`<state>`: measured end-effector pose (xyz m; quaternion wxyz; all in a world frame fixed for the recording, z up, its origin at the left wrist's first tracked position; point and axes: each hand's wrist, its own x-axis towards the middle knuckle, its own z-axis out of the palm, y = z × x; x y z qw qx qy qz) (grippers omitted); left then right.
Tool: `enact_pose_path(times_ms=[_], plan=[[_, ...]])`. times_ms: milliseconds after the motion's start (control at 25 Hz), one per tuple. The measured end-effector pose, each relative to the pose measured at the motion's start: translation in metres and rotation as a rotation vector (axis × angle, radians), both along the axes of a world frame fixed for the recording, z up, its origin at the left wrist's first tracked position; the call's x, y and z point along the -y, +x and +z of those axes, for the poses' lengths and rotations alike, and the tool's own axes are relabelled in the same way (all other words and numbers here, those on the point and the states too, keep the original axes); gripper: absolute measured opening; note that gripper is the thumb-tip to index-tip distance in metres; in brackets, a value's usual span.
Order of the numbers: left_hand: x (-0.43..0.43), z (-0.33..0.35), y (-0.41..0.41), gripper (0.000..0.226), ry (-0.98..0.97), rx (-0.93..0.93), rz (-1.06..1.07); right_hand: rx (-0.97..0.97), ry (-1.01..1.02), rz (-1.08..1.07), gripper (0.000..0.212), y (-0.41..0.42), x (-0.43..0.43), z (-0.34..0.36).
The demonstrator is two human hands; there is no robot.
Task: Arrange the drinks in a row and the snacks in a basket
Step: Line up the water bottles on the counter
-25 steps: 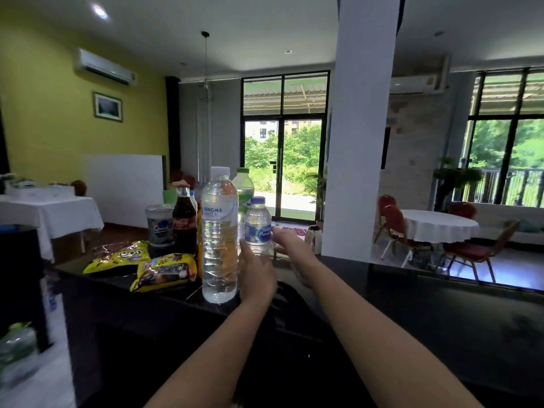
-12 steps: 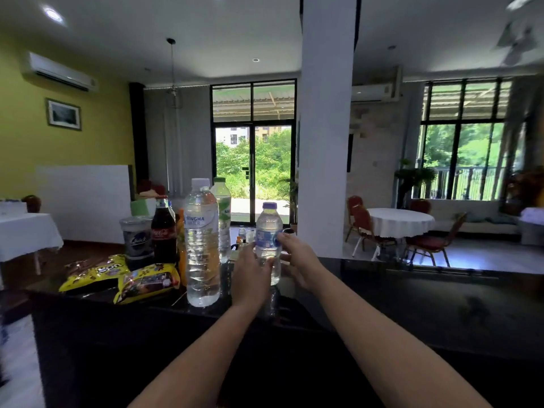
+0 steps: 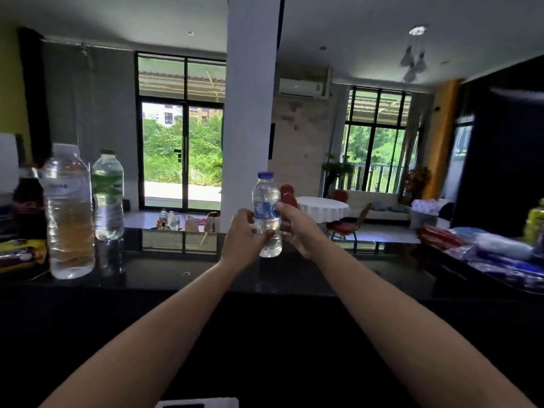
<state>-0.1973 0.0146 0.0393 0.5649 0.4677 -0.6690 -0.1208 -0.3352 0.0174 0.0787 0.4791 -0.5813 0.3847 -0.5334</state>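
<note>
I hold a small water bottle [image 3: 266, 214] with a blue cap and blue label upright above the black counter [image 3: 188, 278]. My left hand [image 3: 243, 235] grips its lower part from the left, and my right hand [image 3: 297, 228] grips it from the right with the thumb on the label. At the left stand a large clear water bottle [image 3: 69, 213], a green-labelled bottle [image 3: 108, 195] and a dark cola bottle [image 3: 28, 207]. A yellow snack bag [image 3: 20, 256] lies at the far left edge.
Blue and red snack packets [image 3: 485, 248] and a yellow-green bottle [image 3: 535, 222] sit at the counter's right end. A white pillar [image 3: 250, 113] rises behind the counter. Beyond it are a round white-clothed table [image 3: 322, 207] and red chairs.
Both hands have lifted the small bottle off the counter and carried it to the right, away from the other drinks. The view has swung right, bringing the right-end packets into sight.
</note>
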Motion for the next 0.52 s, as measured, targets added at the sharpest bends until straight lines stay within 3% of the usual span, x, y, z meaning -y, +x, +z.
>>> enact_pose_path(times_ms=[280,520], plan=[[-0.012,-0.011,-0.134,0.046,0.127,-0.010,-0.022,-0.093,0.002,-0.071,0.019,-0.132,-0.014,-0.012],[0.002,-0.021,-0.157,0.041,0.126,0.059,-0.088,-0.122,0.061,-0.015,0.028,-0.173,-0.001,-0.029]])
